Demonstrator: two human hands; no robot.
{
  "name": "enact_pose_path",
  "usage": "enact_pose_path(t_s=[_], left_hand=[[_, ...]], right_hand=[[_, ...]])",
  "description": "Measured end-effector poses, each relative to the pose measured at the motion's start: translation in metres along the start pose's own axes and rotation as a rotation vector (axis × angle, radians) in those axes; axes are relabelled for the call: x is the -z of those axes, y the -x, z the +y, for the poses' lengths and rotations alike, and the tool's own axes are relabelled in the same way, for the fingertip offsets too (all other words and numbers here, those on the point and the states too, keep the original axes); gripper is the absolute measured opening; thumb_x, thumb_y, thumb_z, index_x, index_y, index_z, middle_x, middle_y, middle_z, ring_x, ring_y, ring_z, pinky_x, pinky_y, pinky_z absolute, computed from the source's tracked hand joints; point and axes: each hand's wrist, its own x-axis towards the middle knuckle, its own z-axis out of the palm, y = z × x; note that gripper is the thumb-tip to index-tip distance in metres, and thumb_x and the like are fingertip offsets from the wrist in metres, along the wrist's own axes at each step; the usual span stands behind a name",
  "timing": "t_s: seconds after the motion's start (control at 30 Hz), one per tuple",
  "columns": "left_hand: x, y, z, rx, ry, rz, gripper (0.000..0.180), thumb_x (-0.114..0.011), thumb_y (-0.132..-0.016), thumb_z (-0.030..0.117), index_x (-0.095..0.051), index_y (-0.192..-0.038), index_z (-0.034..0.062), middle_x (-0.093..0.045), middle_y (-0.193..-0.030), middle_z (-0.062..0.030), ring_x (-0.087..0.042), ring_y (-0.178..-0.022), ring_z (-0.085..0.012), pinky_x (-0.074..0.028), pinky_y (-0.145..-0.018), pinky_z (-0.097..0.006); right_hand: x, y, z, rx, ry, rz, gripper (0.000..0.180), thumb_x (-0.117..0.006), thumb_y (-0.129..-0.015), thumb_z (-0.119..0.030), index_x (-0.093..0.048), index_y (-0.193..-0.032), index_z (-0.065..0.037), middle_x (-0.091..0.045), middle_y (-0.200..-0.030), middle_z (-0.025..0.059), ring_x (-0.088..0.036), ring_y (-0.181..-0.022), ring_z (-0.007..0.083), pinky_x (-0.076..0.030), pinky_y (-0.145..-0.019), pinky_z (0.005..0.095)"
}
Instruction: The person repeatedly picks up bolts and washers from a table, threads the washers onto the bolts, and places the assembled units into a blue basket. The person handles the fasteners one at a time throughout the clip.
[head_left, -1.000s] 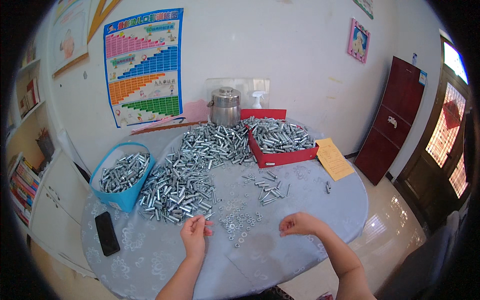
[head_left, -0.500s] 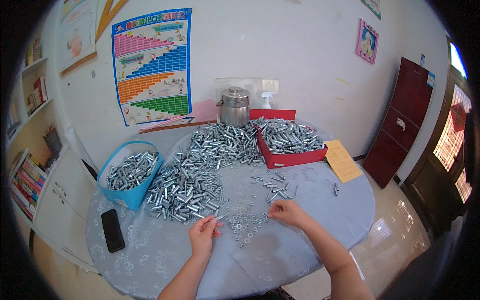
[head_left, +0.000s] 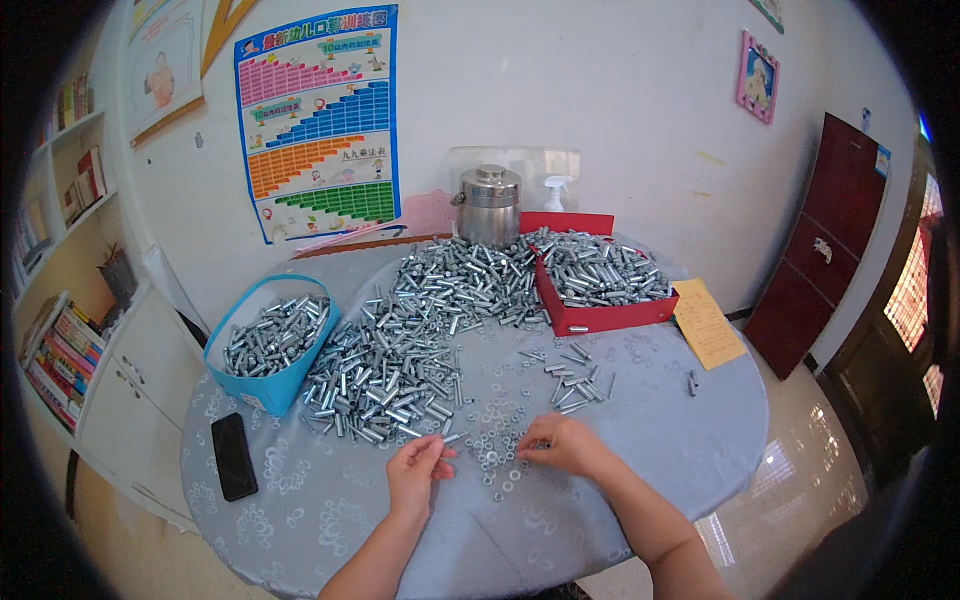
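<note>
My left hand (head_left: 412,476) pinches a thin silvery bolt (head_left: 453,437) between thumb and fingers, its end pointing right. Just right of it, my right hand (head_left: 566,446) reaches down with fingertips together at the edge of a scatter of small nuts and washers (head_left: 490,455); whether a piece is between the fingers is hidden. Beyond my left hand spreads a large heap of metal bolts and sleeves (head_left: 385,375). A small loose group of bolts (head_left: 572,385) lies beyond my right hand.
A blue bin (head_left: 262,388) and a red box (head_left: 610,318), both full of metal pieces, stand left and back right. A phone (head_left: 234,458), a steel canister (head_left: 489,210), a spray bottle (head_left: 556,192) and a yellow paper (head_left: 710,325) rest on the round, cloth-covered table (head_left: 665,430).
My right hand has moved left and slightly down, to the nuts and washers. My left hand still holds the bolt. The whole view has shifted slightly.
</note>
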Motion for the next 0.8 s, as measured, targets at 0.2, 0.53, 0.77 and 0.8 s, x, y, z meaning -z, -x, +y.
enact_pose_path(t_s=[0.2, 0.53, 0.77, 0.8], left_hand=[[-0.002, 0.000, -0.002, 0.005, -0.030, -0.013, 0.017, -0.056, -0.085, 0.013, -0.059, -0.098, 0.0013, -0.063, -0.080, -0.0093, -0.056, -0.057, -0.0101, -0.048, -0.052, -0.023], [-0.003, 0.002, -0.005, -0.004, -0.035, -0.040, 0.017, -0.056, -0.085, 0.011, -0.058, -0.098, 0.0003, -0.063, -0.081, -0.0116, -0.057, -0.058, -0.0108, -0.050, -0.052, -0.024], [-0.005, 0.003, -0.006, 0.001, -0.010, -0.076, 0.016, -0.057, -0.084, 0.009, -0.059, -0.097, -0.0001, -0.064, -0.080, -0.0121, -0.057, -0.057, -0.0109, -0.050, -0.052, -0.024], [-0.005, 0.004, -0.005, 0.004, -0.007, -0.078, 0.017, -0.057, -0.084, 0.009, -0.059, -0.097, -0.0001, -0.064, -0.080, -0.0121, -0.057, -0.057, -0.0109, -0.050, -0.052, -0.024]], right_hand=[[-0.005, 0.002, -0.006, 0.110, 0.080, -0.066, 0.022, -0.070, -0.066, -0.030, -0.063, -0.075, -0.010, -0.058, -0.073, 0.0063, -0.056, -0.076, 0.0250, -0.044, -0.067, 0.0357], [-0.009, 0.006, -0.008, -0.029, 0.085, -0.131, 0.020, -0.070, -0.066, -0.026, -0.063, -0.074, -0.009, -0.059, -0.074, 0.0065, -0.056, -0.076, 0.0247, -0.044, -0.068, 0.0359], [-0.011, 0.005, -0.011, -0.016, 0.013, -0.138, 0.015, -0.070, -0.066, -0.020, -0.063, -0.073, -0.009, -0.061, -0.074, 0.0054, -0.056, -0.073, 0.0239, -0.045, -0.066, 0.0354], [-0.010, 0.005, -0.012, 0.004, 0.018, -0.125, 0.014, -0.070, -0.066, -0.018, -0.063, -0.073, -0.009, -0.061, -0.073, 0.0053, -0.056, -0.072, 0.0238, -0.045, -0.065, 0.0352]])
